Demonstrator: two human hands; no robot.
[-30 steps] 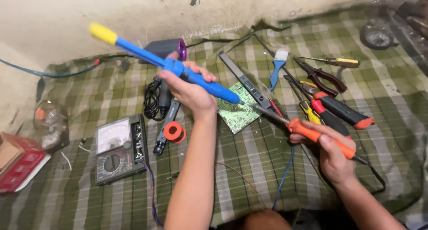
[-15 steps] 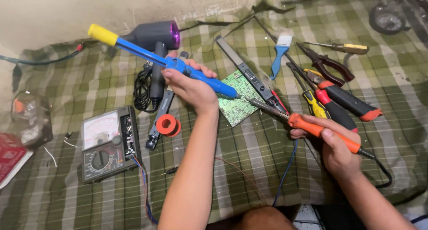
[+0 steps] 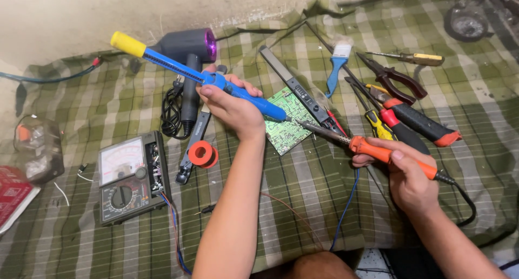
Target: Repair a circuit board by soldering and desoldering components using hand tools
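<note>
My left hand (image 3: 231, 107) grips a blue desoldering pump (image 3: 178, 68) with a yellow plunger end pointing up-left. Its dark tip rests on a green circuit board (image 3: 286, 127) lying on the checked cloth. My right hand (image 3: 408, 176) holds an orange-handled soldering iron (image 3: 373, 148). The iron's metal tip reaches left onto the same board, close to the pump's tip.
An analog multimeter (image 3: 130, 173) lies at left, with a red solder spool (image 3: 203, 153) and a grey hair dryer (image 3: 186, 57) near it. Pliers (image 3: 394, 79), cutters (image 3: 419, 122), screwdrivers (image 3: 413, 57) and a small blue brush (image 3: 338, 65) lie at right. The green checked cloth (image 3: 303, 203) ends at the bottom.
Both hands have stayed on their tools. The iron's tip and the pump's tip have come closer together over the circuit board, and the view has shifted.
</note>
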